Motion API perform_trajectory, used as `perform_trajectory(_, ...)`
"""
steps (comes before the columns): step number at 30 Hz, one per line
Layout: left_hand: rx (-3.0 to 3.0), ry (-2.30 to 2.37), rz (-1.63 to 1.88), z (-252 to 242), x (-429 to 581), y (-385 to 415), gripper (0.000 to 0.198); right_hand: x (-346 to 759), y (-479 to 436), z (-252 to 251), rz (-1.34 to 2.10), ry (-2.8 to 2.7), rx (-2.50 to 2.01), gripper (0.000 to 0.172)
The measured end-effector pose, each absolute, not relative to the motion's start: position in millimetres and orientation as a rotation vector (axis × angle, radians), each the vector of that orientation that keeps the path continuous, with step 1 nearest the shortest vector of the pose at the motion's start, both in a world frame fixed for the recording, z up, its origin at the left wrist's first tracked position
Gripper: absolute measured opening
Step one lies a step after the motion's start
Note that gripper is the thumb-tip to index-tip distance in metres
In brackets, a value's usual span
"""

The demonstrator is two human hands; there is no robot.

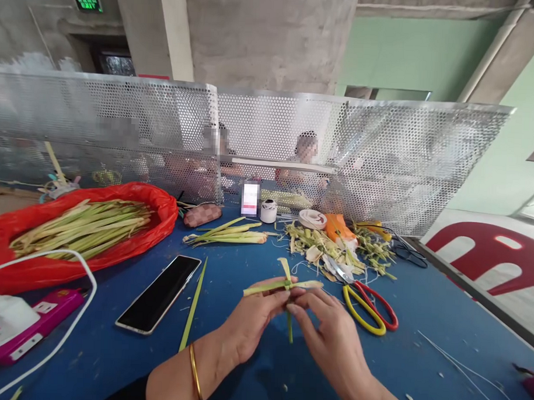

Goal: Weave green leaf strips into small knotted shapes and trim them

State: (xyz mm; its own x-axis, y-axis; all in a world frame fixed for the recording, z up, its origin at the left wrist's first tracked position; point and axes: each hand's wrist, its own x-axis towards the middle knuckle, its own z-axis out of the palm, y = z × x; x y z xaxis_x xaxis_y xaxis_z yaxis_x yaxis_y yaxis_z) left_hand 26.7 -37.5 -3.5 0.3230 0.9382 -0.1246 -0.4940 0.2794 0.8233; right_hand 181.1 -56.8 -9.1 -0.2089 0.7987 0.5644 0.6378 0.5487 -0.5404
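Above the blue table, pale green plant strips (pixel 264 288) cross one another in a cross shape, with one end hanging down. My left hand (pixel 256 313) is closed, thumb and fingers pinching the strips near their crossing. From the other side my right hand (pixel 328 322) also pinches them just right of the crossing, its thumb close to the left fingertips. A gold bangle (pixel 195 372) circles the left wrist. Beyond my right hand lie scissors (pixel 370 308) with red and yellow handles. A single long green strip (pixel 194 305) rests left of my left hand.
A red plastic bag (pixel 165 211) of long strips, a phone (pixel 158 295) and a magenta power strip (pixel 39 326) with a white cable occupy the left. Strips (pixel 228 233) and plant scraps (pixel 309 242) lie ahead. A perforated metal screen (pixel 274 124) borders the table; people sit behind it.
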Motion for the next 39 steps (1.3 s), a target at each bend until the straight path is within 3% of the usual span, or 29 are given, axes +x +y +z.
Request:
perform_trajectory(5, 0.751, 0.802, 1.123, -3, 31, -40, 0.037, 169, -51, -29, 0.708, -1.75, -1.211, 0.022)
perform_trajectory(14, 0.763, 0.861, 1.116, -2, 31, -42, 0.037, 171, -56, -23, 0.746, -1.786, -1.087, 0.028)
perform_trajectory(21, 0.646, 0.899, 1.098, 1, 30, -38, 0.034, 172, -54, -21, 0.61, -1.941, -1.056, 0.03)
perform_trajectory(24, 0.702, 0.889, 1.057, 4, 26, -37, 0.034, 178, -56, -16, 0.243, -2.011, -1.077, 0.025)
perform_trajectory(26, 0.775, 0.866, 1.024, 6, 23, -37, 0.031, 185, -55, -12, -0.045, -1.949, -1.133, 0.011)
perform_trajectory(28, 0.838, 0.837, 0.971, 7, 22, -38, 0.027, 189, -51, -9, -0.181, -1.934, -1.187, 0.015)
perform_trajectory(31, 0.921, 0.849, 0.93, 5, 24, -39, 0.023, 190, -46, -11, -0.039, -2.092, -1.18, 0.012)
perform_trajectory(34, 1.004, 0.936, 0.958, 0, 27, -39, 0.023, 185, -47, -16, 0.107, -2.16, -1.171, 0.03)
perform_trajectory(39, 1.09, 1.031, 0.909, -1, 27, -37, 0.025, 185, -52, -11, 0.186, -2.173, -1.158, 0.03)
